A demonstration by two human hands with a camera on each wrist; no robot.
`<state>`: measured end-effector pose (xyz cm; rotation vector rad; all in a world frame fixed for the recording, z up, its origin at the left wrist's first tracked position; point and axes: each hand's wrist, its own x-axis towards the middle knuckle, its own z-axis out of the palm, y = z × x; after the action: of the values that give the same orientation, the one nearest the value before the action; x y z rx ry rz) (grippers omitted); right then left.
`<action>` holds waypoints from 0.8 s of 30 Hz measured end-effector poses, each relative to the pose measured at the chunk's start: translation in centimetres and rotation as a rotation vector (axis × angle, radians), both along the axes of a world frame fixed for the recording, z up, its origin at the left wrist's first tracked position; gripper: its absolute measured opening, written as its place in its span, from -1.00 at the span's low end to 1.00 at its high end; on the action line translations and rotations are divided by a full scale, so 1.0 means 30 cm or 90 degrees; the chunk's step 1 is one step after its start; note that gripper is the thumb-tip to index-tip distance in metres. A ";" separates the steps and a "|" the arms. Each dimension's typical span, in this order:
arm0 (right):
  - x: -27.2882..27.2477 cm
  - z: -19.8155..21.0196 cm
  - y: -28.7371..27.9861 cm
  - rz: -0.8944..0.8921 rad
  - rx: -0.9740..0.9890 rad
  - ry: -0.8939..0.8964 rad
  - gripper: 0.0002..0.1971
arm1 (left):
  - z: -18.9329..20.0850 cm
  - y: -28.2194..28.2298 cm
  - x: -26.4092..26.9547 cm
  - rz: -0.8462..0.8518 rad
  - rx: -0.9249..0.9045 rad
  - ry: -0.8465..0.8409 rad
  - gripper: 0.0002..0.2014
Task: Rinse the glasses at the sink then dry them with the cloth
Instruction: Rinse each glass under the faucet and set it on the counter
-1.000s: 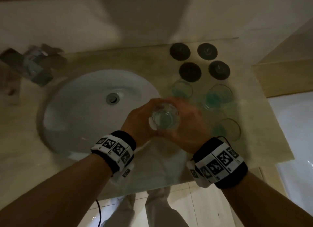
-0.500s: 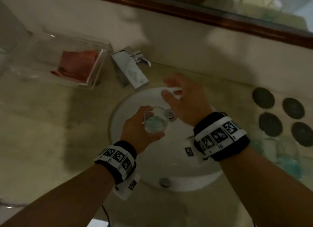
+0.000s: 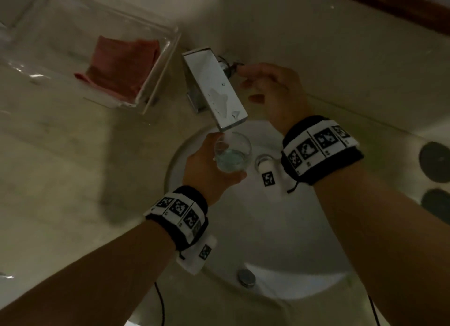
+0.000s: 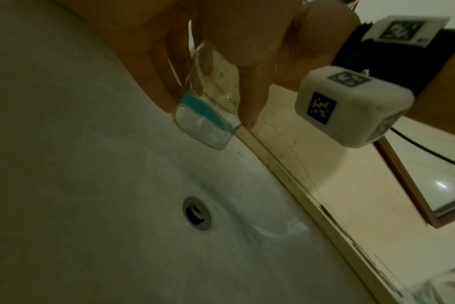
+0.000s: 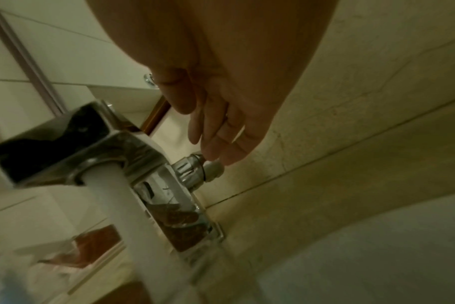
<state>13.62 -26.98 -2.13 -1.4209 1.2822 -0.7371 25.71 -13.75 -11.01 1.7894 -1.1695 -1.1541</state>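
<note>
My left hand (image 3: pixel 205 166) grips a clear glass (image 3: pixel 233 155) upright just under the end of the chrome tap spout (image 3: pixel 215 92), over the white sink basin (image 3: pixel 280 240). A little blue-tinted liquid lies in the glass bottom (image 4: pixel 199 108), with my left fingers (image 4: pixel 221 51) wrapped round its wall. My right hand (image 3: pixel 267 87) reaches to the tap's side handle (image 5: pixel 210 167), and its straight fingertips (image 5: pixel 218 150) touch the knob. A white stream of water (image 5: pixel 133 216) falls from the spout. A folded red cloth (image 3: pixel 124 65) lies in a clear tray (image 3: pixel 158 82) left of the tap.
The drain (image 4: pixel 196 212) sits at the basin's bottom, and an overflow hole (image 3: pixel 246 275) is in its near wall. Dark round coasters (image 3: pixel 435 160) lie on the counter at far right. Beige stone counter (image 3: pixel 60 167) spreads to the left. The wall stands close behind the tap.
My left hand carried the glass from beside the other glasses to under the spout. My right hand let go of the glass and reached up to the tap handle.
</note>
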 end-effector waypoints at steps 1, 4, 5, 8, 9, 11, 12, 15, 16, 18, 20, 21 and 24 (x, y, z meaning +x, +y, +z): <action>-0.007 -0.012 -0.004 0.002 0.000 0.013 -0.68 | -0.004 -0.006 0.005 0.007 -0.001 -0.010 -0.18; -0.047 -0.075 0.035 0.029 0.003 0.104 -0.66 | -0.004 -0.016 0.015 0.028 -0.005 -0.020 -0.17; -0.071 -0.101 0.063 0.044 0.015 0.140 -0.65 | -0.007 -0.017 0.015 0.028 0.004 -0.008 -0.16; -0.126 -0.171 0.167 0.154 0.099 0.222 -0.47 | -0.019 -0.017 0.014 0.015 0.025 0.043 -0.09; -0.131 -0.196 0.198 0.190 0.105 0.230 -0.42 | -0.023 -0.018 0.017 0.001 0.028 0.037 -0.11; -0.125 -0.244 0.236 0.210 0.093 0.214 -0.38 | -0.020 -0.019 0.026 -0.022 0.024 0.021 -0.22; -0.118 -0.263 0.245 0.197 0.087 0.198 -0.38 | -0.010 -0.017 0.033 -0.029 0.018 0.010 -0.24; -0.102 -0.290 0.253 0.170 0.088 0.157 -0.33 | -0.013 -0.010 0.049 -0.042 0.020 0.034 -0.14; -0.101 -0.293 0.252 0.168 0.096 0.147 -0.28 | -0.013 -0.011 0.051 -0.044 0.033 0.073 -0.14; -0.102 -0.294 0.251 0.158 0.118 0.134 -0.21 | -0.012 -0.014 0.052 -0.033 0.068 0.164 -0.15; -0.103 -0.298 0.251 0.143 0.139 0.121 -0.18 | -0.011 -0.020 0.048 -0.018 0.075 0.200 -0.11; -0.104 -0.299 0.250 0.139 0.145 0.119 -0.17 | -0.012 -0.024 0.046 -0.019 0.073 0.197 -0.10; -0.107 -0.306 0.248 0.139 0.152 0.117 -0.15 | -0.012 -0.027 0.046 -0.020 0.081 0.211 -0.17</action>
<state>10.42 -19.53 -11.31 -1.4279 1.2814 -0.3017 27.09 -14.56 -11.37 1.5959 -0.9492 -1.5054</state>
